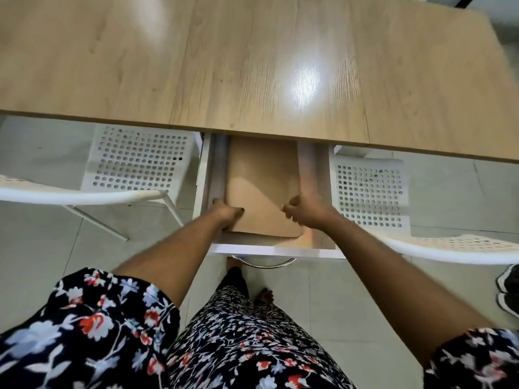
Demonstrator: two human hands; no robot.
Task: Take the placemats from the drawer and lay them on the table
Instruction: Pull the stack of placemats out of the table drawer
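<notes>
None laid yet: tan placemats [261, 189] sit in the open drawer [276, 251], left hand [226, 213] and right hand [304, 211] pinching their near corners, wooden table [252, 66] beyond bare.

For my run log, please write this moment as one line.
drawer open | left hand, right hand gripping placemats inside | table: no placemat yet

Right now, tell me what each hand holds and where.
Both grip the tan placemats in the open drawer: left hand on the near-left edge, right hand on the near-right edge.
</notes>
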